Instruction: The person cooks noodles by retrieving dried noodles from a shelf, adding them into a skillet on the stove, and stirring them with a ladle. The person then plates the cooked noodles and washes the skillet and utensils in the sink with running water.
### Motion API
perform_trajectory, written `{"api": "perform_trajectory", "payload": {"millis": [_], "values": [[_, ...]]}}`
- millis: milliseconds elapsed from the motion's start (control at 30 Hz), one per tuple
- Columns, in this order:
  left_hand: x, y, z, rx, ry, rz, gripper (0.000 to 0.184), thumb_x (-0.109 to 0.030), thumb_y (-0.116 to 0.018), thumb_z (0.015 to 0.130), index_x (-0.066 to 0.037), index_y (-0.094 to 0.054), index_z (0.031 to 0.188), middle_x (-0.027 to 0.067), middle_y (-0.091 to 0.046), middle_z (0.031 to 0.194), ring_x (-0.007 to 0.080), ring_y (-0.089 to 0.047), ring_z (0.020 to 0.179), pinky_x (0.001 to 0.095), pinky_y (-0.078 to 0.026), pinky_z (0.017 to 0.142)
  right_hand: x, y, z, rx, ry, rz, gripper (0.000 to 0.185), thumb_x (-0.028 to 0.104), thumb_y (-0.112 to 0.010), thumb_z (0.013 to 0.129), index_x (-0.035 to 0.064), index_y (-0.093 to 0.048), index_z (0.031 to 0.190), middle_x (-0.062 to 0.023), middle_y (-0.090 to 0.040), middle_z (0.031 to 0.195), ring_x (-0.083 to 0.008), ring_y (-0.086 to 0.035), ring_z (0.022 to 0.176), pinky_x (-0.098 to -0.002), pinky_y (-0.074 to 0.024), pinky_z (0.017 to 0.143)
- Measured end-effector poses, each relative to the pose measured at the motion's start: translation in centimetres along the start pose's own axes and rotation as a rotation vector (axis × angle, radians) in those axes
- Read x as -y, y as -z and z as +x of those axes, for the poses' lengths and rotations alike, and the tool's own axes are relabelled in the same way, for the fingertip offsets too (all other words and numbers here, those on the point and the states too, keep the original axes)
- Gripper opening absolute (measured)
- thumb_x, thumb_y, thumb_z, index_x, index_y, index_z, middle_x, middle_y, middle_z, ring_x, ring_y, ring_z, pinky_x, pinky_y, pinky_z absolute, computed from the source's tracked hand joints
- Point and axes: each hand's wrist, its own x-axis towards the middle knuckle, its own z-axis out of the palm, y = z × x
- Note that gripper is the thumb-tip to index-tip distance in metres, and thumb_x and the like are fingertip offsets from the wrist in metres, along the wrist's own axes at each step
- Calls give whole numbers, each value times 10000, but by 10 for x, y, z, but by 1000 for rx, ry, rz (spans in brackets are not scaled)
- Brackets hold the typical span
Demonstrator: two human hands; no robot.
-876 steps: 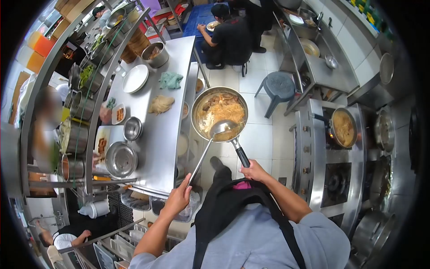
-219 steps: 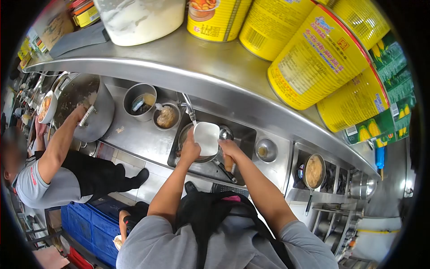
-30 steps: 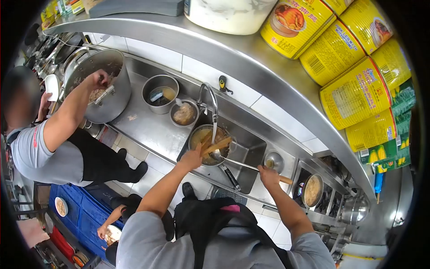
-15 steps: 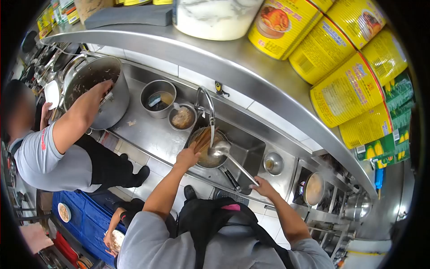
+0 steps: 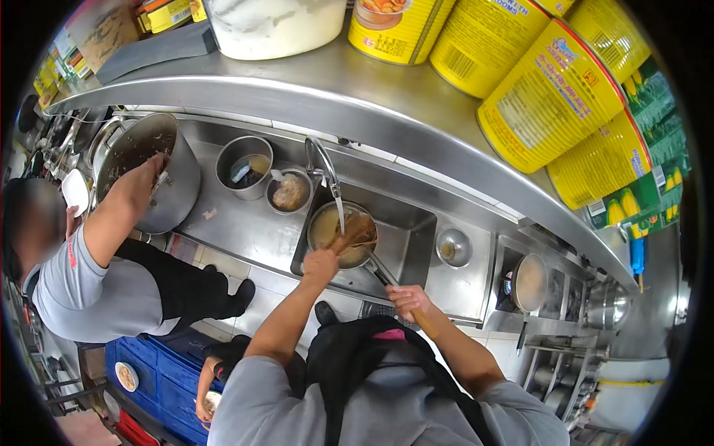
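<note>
My left hand (image 5: 321,265) is closed around a bamboo wok brush (image 5: 355,233), its bristles inside a round pan (image 5: 318,232). The pan sits in the steel sink (image 5: 416,223) with cloudy liquid in it. Water runs into it from the curved faucet (image 5: 327,165). My right hand (image 5: 408,301) is wrapped around the pan's long handle (image 5: 381,270). No ladle is distinguishable now.
Left of the sink stand a bowl holding a bagged item (image 5: 289,192), a metal pot (image 5: 244,165) and a large stockpot (image 5: 167,189); a co-worker's arm (image 5: 123,204) reaches into it. A small bowl (image 5: 454,247) and a stove pan (image 5: 530,282) lie right. Yellow cans (image 5: 554,97) line the overhead shelf.
My right hand has gone from the ladle to the pan handle. My left hand has swung the brush to the pan's right side. The camera view has shifted slightly.
</note>
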Motion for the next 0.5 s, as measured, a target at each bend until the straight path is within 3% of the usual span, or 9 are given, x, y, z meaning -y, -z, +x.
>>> {"api": "perform_trajectory", "payload": {"millis": [133,167,233,267,300,367,433,467,500], "values": [[3,7,15,169,46,110,541,-380,-631,925,-298,-481,1438,190,-673,1079,334,-710,916,463,-568,782,-1,-2,-1,-90,-5,-128,142,98,-485,1028,115,-453,891,38,-377,597,-23,-370,409,-182,-335,332],[10,22,9,5,100,-34,537,-400,-616,928,-265,-507,1436,197,-700,1084,346,-700,968,472,-558,832,1,-1,-1,-88,-1,-125,142,98,-485,1028,115,-453,891,38,-377,597,-23,-370,409,-182,-335,332],[5,5,9,13,73,-64,533,-423,-594,939,-263,-495,1438,179,-712,1061,356,-703,962,475,-563,811,8,1,-3,-338,59,-403,138,105,-537,1001,147,-467,890,47,-383,594,-22,-353,411,-196,-332,335],[5,-12,7,22,52,-97,531,-446,-572,951,-261,-484,1440,162,-724,1038,366,-706,956,478,-568,791,7,0,-2,-334,67,-399,138,105,-537,1001,147,-467,890,47,-383,594,-22,-353,411,-196,-332,335],[14,-56,9,-103,-135,-214,505,-450,-582,943,-236,-530,1398,153,-721,1076,387,-696,977,495,-557,821,4,-2,2,-492,164,-596,93,113,-570,974,139,-496,924,35,-409,598,-46,-368,405,-223,-345,337],[4,-19,-7,12,-42,-147,491,-444,-585,941,-224,-548,1379,165,-718,1078,385,-690,998,501,-547,842,1,8,3,-654,279,-772,79,120,-602,948,131,-524,958,24,-435,601,-71,-383,399,-249,-358,339],[23,-23,16,177,217,-3,458,-411,-603,924,-189,-589,1324,200,-713,1059,387,-679,1018,512,-524,877,4,34,-16,-931,478,-1392,229,153,-638,896,63,-564,1093,-72,-571,678,-201,-553,496,-331,-426,363],[43,-34,22,13,132,-124,436,-379,-634,891,-188,-613,1282,210,-717,1028,397,-683,981,509,-528,844,-5,19,-26,-1082,512,-1768,370,159,-641,860,16,-552,1190,-222,-667,842,-385,-667,725,-452,-533,525],[48,-34,19,-201,50,-250,467,-353,-650,871,-196,-597,1307,207,-720,1011,405,-687,930,513,-526,811,-20,18,-38,-1123,726,-1988,382,139,-595,861,11,-545,1217,-302,-665,984,-487,-645,910,-534,-542,753]]}}
